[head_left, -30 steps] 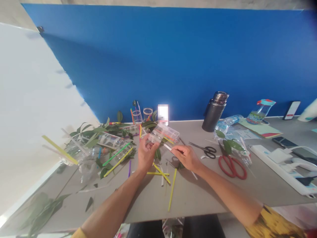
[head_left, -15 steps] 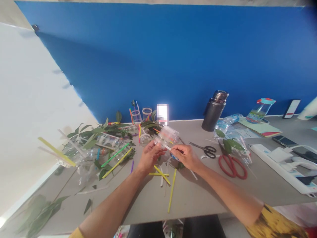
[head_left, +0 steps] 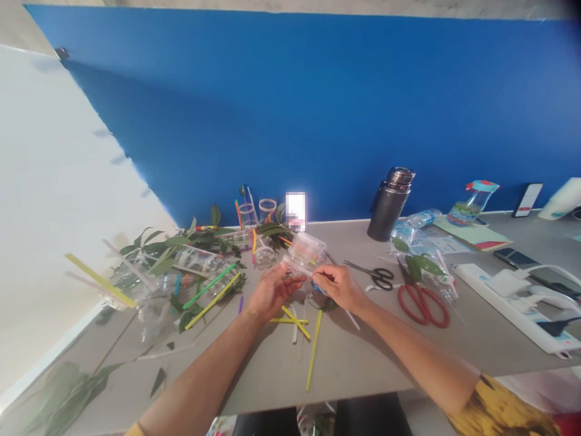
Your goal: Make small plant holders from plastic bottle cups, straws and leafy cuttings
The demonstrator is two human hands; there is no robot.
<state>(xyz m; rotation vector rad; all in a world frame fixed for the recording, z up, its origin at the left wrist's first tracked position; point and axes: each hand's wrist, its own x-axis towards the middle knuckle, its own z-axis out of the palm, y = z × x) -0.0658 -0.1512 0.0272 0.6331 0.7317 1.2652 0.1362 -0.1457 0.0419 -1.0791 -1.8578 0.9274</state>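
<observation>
**Hold Status Record**

The left hand (head_left: 272,293) supported a clear plastic bottle section (head_left: 305,254) from below and behind. Its fingers (head_left: 293,280) were slightly spread and curled against the section's near end. The right hand (head_left: 340,287) was directly beside it, with its fingers (head_left: 320,277) pressed together in a pinch on a thin white strip (head_left: 311,272) at the section's near end. A small blue item (head_left: 318,289) showed beneath those fingers; its type could not be determined.

The section was held just above the table (head_left: 354,369), near the centre of its front edge and between the two hands.

Loose yellow straws (head_left: 313,351) lay on the table below the hands. To the left was a heap of green leaves (head_left: 158,254), coloured straws and cut clear bottles (head_left: 195,260). Two clear cups (head_left: 258,209) stood near the rear edge, which met a blue wall (head_left: 290,109).

To the right lay black-handled scissors (head_left: 381,277) and red-handled scissors (head_left: 422,307). Behind them stood a dark steel flask (head_left: 388,206). A white power strip (head_left: 512,306) lay near the right end of the table.
</observation>
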